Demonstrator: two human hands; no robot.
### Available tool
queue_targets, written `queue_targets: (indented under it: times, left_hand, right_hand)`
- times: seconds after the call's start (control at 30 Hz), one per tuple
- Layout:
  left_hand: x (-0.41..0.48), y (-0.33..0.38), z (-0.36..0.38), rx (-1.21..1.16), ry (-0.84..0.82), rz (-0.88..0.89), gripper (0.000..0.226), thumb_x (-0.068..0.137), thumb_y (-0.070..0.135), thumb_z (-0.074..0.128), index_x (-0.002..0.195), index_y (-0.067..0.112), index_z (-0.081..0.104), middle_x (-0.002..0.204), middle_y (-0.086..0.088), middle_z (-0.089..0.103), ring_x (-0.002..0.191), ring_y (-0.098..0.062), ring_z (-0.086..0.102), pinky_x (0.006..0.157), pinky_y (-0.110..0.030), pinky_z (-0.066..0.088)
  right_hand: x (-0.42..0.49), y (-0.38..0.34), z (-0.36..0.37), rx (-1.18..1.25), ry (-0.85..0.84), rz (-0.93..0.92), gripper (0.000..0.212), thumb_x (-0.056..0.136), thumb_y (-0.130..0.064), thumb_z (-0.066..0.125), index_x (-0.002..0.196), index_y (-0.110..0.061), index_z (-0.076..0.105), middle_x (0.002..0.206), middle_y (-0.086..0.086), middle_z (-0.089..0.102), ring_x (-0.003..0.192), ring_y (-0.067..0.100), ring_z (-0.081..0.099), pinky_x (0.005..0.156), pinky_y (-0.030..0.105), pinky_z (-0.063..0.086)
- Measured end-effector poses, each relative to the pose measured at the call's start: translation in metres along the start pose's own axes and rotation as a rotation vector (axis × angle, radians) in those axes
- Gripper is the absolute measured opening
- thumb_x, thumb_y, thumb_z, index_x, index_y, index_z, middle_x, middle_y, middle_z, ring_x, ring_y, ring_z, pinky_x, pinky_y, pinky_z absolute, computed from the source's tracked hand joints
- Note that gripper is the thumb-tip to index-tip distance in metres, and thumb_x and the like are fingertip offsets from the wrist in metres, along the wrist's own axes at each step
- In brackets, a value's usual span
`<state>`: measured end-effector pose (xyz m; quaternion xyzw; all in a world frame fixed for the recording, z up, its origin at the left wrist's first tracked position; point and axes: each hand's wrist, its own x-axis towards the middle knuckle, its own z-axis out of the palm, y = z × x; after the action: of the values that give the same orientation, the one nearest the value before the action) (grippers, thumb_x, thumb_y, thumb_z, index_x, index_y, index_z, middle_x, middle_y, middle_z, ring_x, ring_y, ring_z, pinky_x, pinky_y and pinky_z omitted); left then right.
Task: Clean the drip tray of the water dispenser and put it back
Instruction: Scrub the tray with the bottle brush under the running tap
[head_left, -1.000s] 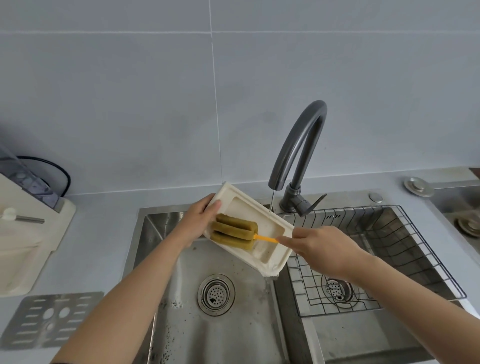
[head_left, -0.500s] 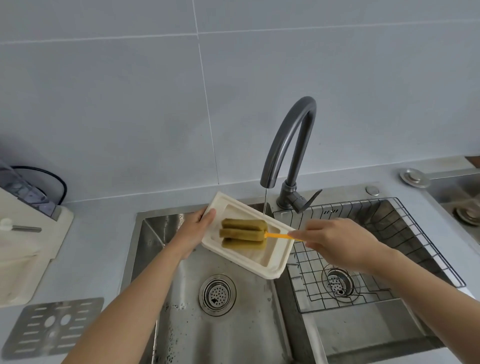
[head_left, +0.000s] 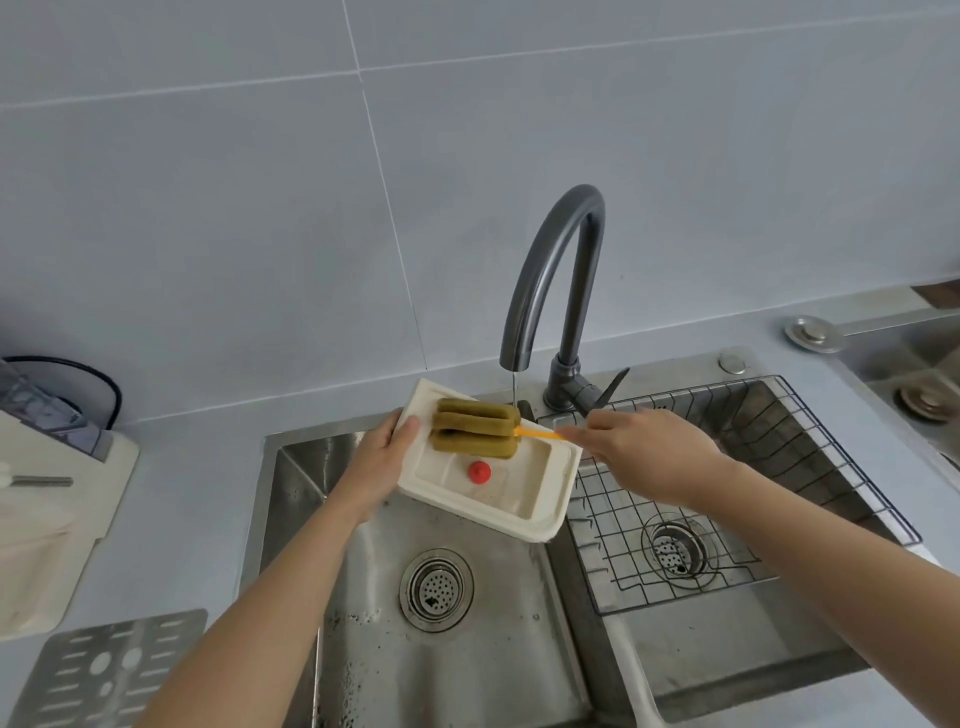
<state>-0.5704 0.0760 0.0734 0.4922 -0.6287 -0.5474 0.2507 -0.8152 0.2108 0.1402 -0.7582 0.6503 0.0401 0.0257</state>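
Head view shows the left hand (head_left: 376, 470) gripping the left edge of the cream drip tray (head_left: 550, 501), held tilted above the left sink basin (head_left: 467, 649) under a thin stream from the faucet (head_left: 558, 270). The right hand (head_left: 647, 454) pinches the orange handle of a green sponge brush (head_left: 475, 428), whose head lies in the tray between both hands. A small red float (head_left: 479, 472) sits in the tray just below the brush, and a metal grate (head_left: 104, 670) lies on the desk, well left of the left forearm.
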Motion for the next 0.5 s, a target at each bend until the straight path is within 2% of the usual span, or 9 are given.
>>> queue_targets:
  times: [0.07, 0.17, 0.23, 0.4, 0.5]
  left_hand:
    - [-0.001, 0.001, -0.002, 0.032, 0.029, 0.030, 0.022, 0.094, 0.037, 0.038, 0.112, 0.033, 0.050, 0.091, 0.015, 0.059, 0.082, -0.005, 0.057, 0.063, -0.022, 0.045]
    - [-0.002, 0.002, -0.006, 0.061, 0.077, 0.077, 0.017, 0.094, 0.036, 0.038, 0.106, 0.035, 0.050, 0.089, 0.017, 0.059, 0.078, 0.002, 0.056, 0.058, -0.014, 0.041]
    - [-0.002, 0.004, -0.007, 0.073, 0.100, 0.096, 0.016, 0.095, 0.036, 0.037, 0.104, 0.035, 0.050, 0.090, 0.016, 0.059, 0.079, 0.001, 0.055, 0.059, -0.015, 0.039]
    - [-0.001, 0.004, -0.007, 0.079, 0.152, 0.125, 0.019, 0.095, 0.033, 0.037, 0.108, 0.028, 0.050, 0.091, 0.012, 0.059, 0.083, -0.007, 0.056, 0.064, -0.022, 0.042]
    - [0.000, 0.004, -0.007, 0.090, 0.187, 0.146, 0.020, 0.094, 0.035, 0.040, 0.108, 0.025, 0.051, 0.092, 0.008, 0.060, 0.085, -0.011, 0.056, 0.067, -0.026, 0.044]
  right_hand:
    - [-0.004, 0.000, 0.000, -0.021, 0.008, 0.013, 0.060, 0.087, -0.004, 0.038, 0.140, -0.031, 0.028, 0.109, -0.001, 0.054, 0.078, 0.026, 0.053, 0.059, 0.032, 0.035]
    - [-0.011, -0.001, 0.001, -0.037, -0.008, 0.042, 0.061, 0.086, -0.002, 0.037, 0.141, -0.028, 0.027, 0.113, -0.001, 0.054, 0.069, 0.023, 0.040, 0.058, 0.032, 0.033]
    - [-0.015, -0.002, 0.002, -0.038, -0.037, 0.072, 0.063, 0.085, -0.001, 0.037, 0.142, -0.027, 0.025, 0.112, -0.001, 0.053, 0.067, 0.022, 0.039, 0.057, 0.032, 0.031]
    - [-0.025, -0.006, 0.010, -0.040, -0.086, 0.137, 0.062, 0.086, -0.001, 0.036, 0.141, -0.025, 0.022, 0.112, -0.001, 0.051, 0.065, 0.021, 0.042, 0.056, 0.031, 0.034]
    - [-0.032, -0.010, 0.017, -0.004, -0.101, 0.161, 0.062, 0.085, 0.000, 0.036, 0.141, -0.023, 0.024, 0.117, 0.000, 0.052, 0.073, 0.025, 0.054, 0.056, 0.031, 0.035]
